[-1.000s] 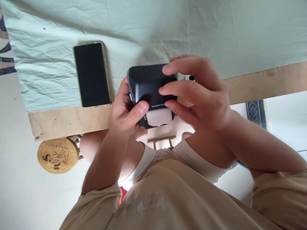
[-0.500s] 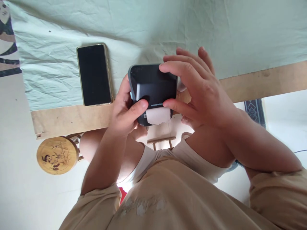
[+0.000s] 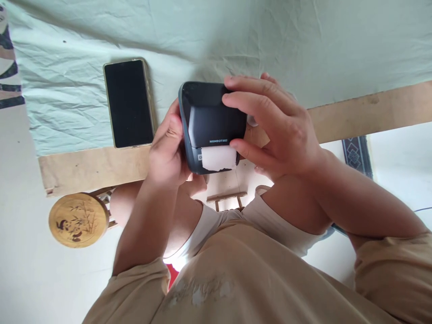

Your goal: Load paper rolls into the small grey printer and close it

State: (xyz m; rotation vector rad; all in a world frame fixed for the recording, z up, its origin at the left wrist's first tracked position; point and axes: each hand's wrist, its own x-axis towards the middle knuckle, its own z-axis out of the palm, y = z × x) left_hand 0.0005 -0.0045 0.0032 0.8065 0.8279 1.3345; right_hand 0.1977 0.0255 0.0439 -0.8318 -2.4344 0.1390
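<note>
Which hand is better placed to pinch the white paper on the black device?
The right hand, probably: its thumb tip lies close to one corner of the white paper, while the left hand holds the opposite side of the black device.

The printer (image 3: 212, 119) is gleaming black, its paper (image 3: 219, 158) white; pale green cloth (image 3: 303, 40) is covering the tabletop (image 3: 364, 104) behind its tan edge; a yellow stool (image 3: 78, 220) is bearing dark patterns.

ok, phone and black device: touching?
Apart. The head view shows a strip of green cloth between the right edge of the phone and the left side of the black device.
</note>
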